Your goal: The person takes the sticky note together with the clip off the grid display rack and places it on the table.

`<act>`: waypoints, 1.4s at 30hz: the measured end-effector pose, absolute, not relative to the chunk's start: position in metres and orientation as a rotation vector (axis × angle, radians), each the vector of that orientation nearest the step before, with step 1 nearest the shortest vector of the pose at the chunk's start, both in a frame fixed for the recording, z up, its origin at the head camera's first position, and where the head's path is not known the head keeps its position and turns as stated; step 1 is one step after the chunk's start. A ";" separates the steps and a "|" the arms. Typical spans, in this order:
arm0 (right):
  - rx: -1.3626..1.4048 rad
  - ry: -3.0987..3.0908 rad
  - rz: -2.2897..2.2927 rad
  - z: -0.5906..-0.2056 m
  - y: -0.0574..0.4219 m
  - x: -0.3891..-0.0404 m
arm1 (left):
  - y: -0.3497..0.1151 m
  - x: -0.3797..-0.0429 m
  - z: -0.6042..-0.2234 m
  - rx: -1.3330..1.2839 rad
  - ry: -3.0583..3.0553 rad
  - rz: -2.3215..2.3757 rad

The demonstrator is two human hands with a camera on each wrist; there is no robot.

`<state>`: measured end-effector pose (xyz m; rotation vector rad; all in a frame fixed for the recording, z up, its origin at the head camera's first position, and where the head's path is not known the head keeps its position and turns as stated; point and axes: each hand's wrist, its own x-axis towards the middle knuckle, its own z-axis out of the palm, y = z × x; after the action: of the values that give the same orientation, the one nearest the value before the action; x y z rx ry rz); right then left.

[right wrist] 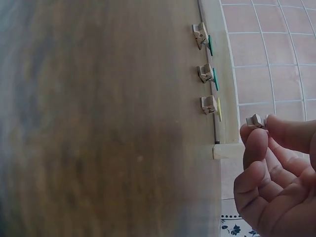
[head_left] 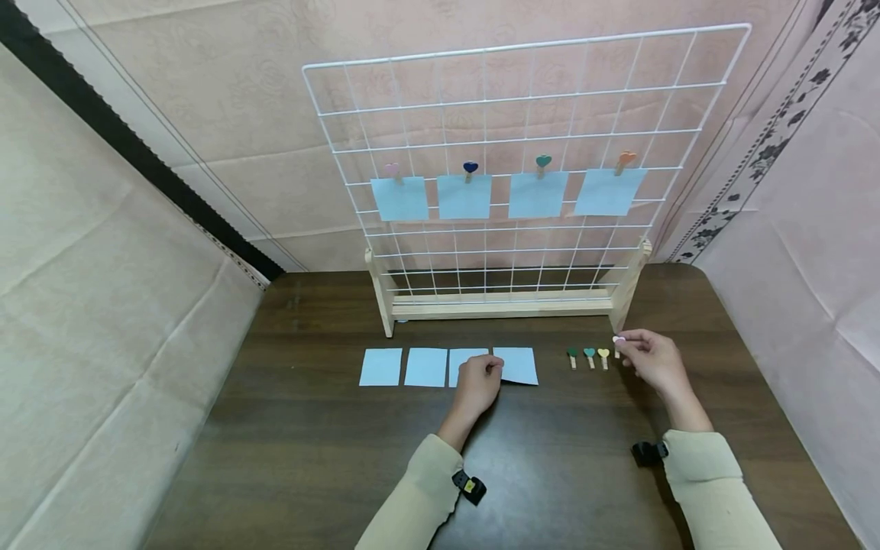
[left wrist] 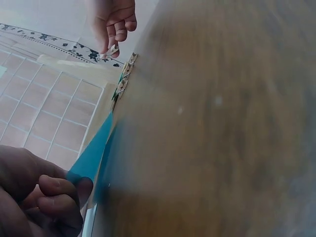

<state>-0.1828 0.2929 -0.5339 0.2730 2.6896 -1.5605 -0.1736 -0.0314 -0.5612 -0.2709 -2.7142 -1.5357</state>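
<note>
My left hand pinches the left edge of the rightmost blue paper square, which tilts up off the table in the left wrist view. My right hand holds a small wooden clothespin with a pale heart between thumb and fingertips, raised over the table. Left of it stand a yellow-heart clothespin, a teal-heart one and a dark green one in a row. More blue squares lie to the left; the left hand partly covers one.
Behind the row stands a white wire grid on a wooden base. Several blue squares hang on it from heart clothespins. Cloth surrounds the brown table.
</note>
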 end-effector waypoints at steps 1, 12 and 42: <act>0.278 2.689 -1.550 -0.534 0.293 -0.183 | -0.032 -0.174 -0.561 -0.275 -2.726 -1.522; 0.268 2.628 -1.528 -0.541 0.299 -0.187 | -0.033 -0.181 -0.558 -0.394 -2.853 -1.407; 0.219 2.625 -1.391 -0.550 0.303 -0.189 | -0.033 -0.178 -0.554 -0.376 -2.968 -1.247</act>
<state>-0.1887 0.3032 -0.5504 0.2188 2.6248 -1.3914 -0.1780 -0.0334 -0.5536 -0.3756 -2.9684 -1.2468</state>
